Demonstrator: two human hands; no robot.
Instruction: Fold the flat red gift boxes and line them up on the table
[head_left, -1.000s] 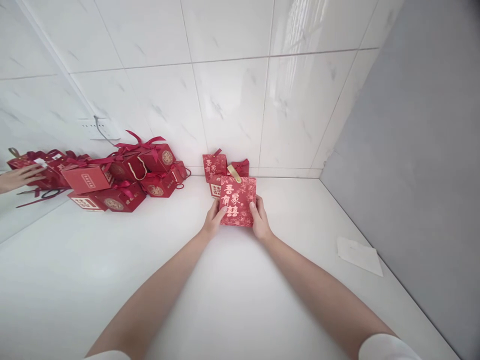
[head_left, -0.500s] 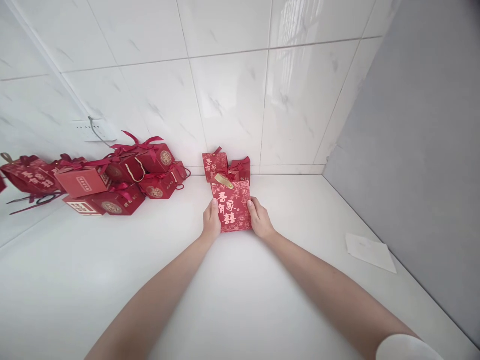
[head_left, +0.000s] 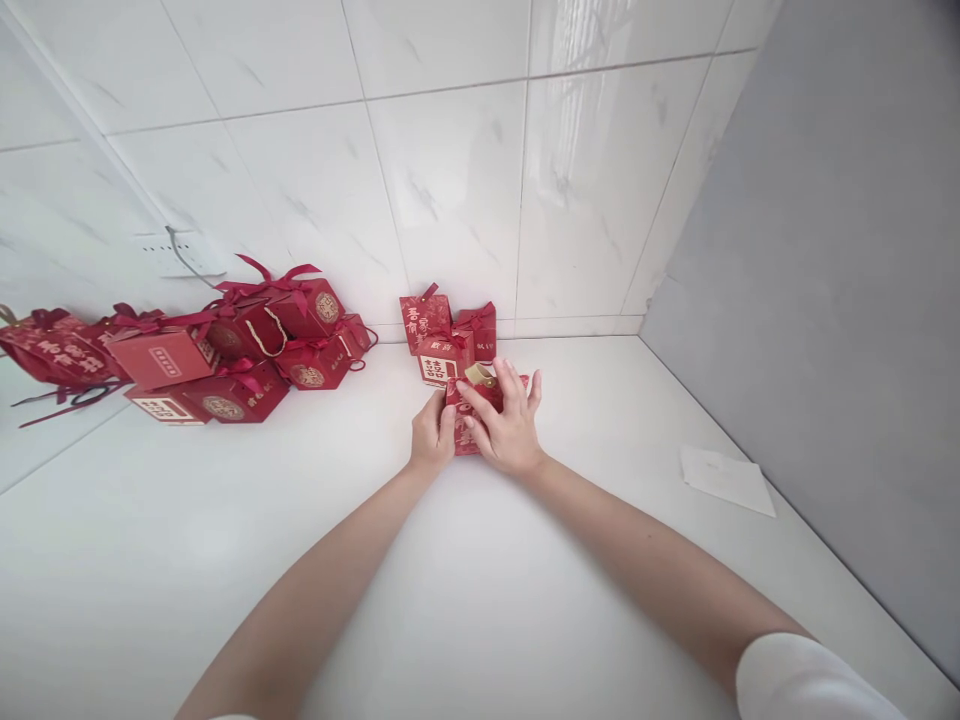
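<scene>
A red gift box [head_left: 465, 438] with pale characters and a gold strap [head_left: 478, 375] is low on the white counter, tilted back and partly covered by my hands. My left hand [head_left: 433, 432] grips its left side, thumb on the front. Across its front and upper right lies my right hand [head_left: 511, 420], fingers spread. Right behind it stand a small box with a cream label [head_left: 436, 370], a flowered red box [head_left: 424, 318] and a ribboned red box [head_left: 486, 338].
On the left, several red gift boxes [head_left: 247, 390] with ribbons are stacked against the tiled wall [head_left: 450, 180]. Dark-handled scissors [head_left: 90, 397] lie beside them. A white paper [head_left: 726, 480] rests at the right, near the grey panel [head_left: 810, 300].
The gift box has tipped back and looks lower, uncovering the cream-labelled box behind it. My right hand has moved from its right edge onto its front, fingers spreading. The view has shifted slightly.
</scene>
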